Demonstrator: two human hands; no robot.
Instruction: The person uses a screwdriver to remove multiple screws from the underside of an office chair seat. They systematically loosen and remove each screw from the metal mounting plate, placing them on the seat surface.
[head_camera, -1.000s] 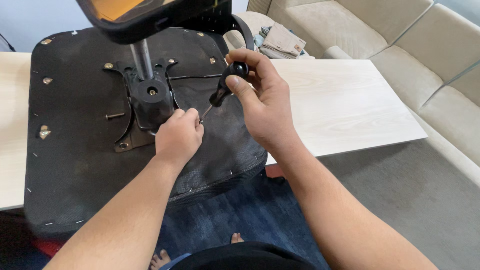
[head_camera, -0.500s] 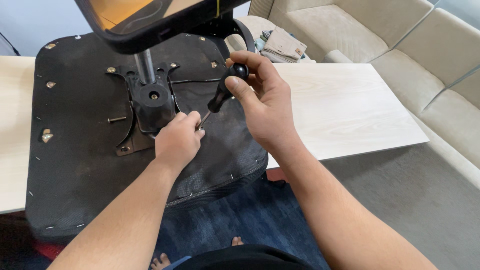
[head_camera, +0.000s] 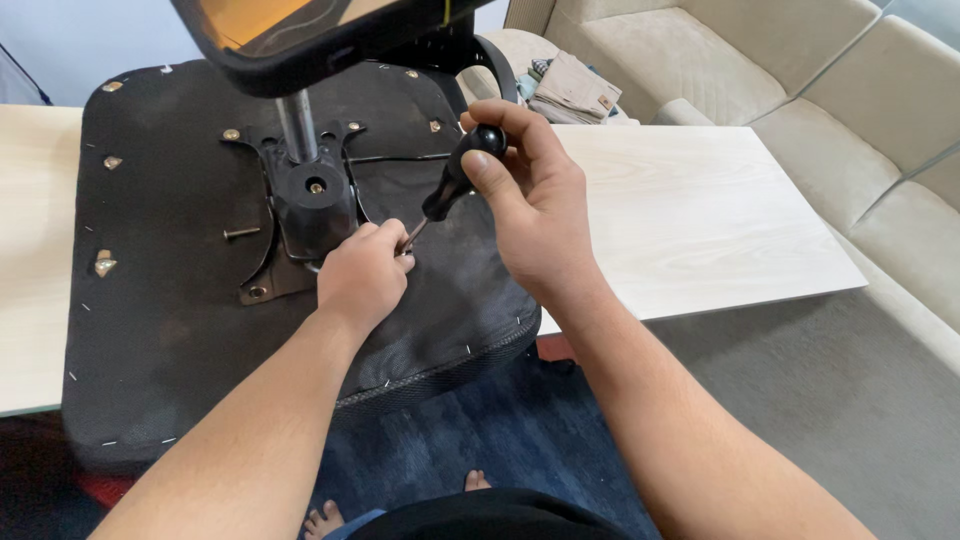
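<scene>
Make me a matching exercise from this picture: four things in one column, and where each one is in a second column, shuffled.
1. screwdriver
2. loose bolt
3. seat
4. sofa

a. behind the table
b. upside down on the table
c. handle in the right hand, shaft pinched by the left hand
d. lying on the seat, left of the black bracket

Pairs: 1-c, 2-d, 3-b, 4-a

black-handled screwdriver (head_camera: 447, 190) slants down-left, its tip at the upturned black chair seat (head_camera: 180, 300).
</scene>
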